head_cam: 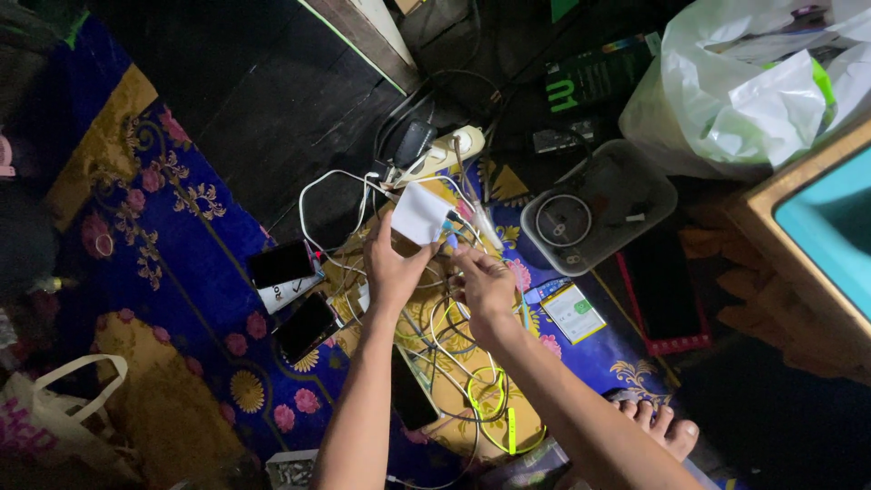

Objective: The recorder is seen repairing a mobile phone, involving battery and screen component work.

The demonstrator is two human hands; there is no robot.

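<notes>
Forearms reach in from below; the left hand (392,272) pinches a white power bank (422,214) by its lower edge, while the right hand (485,286), fingers closed, seems to bring a small blue-tipped plug (451,241) to its corner. Steadying the bank and lining the plug up squarely would help. Dim light hides the port, and cables (454,345) tangle beneath both hands.

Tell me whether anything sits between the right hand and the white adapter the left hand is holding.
Nothing visible does. The left hand holds the white adapter up, and the right hand is right beside it, fingertips at the small blue plug by its lower corner. The tangled cables lie underneath on the rug.
</notes>
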